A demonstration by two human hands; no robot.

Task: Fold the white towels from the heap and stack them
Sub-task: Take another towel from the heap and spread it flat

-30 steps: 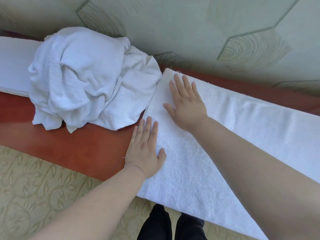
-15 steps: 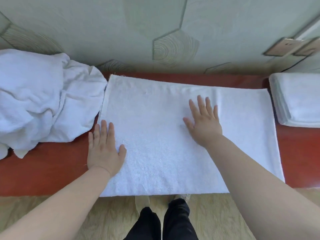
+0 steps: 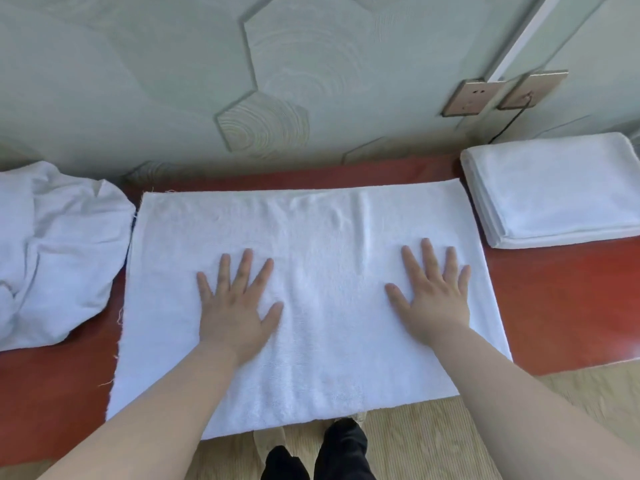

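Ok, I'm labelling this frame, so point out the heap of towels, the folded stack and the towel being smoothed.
heap of towels (image 3: 59, 251), head view, middle of the crumpled cloth.
folded stack (image 3: 557, 188), head view, top face.
spread towel (image 3: 329, 244), head view, bare cloth between the hands.

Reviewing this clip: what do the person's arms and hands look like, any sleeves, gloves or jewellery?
Both forearms are bare, with no sleeve in view. The left hand and right hand wear no gloves, and no rings, watch or bracelet show. Nails look short and unpainted.

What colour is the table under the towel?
Reddish-brown table, seen in the head view.
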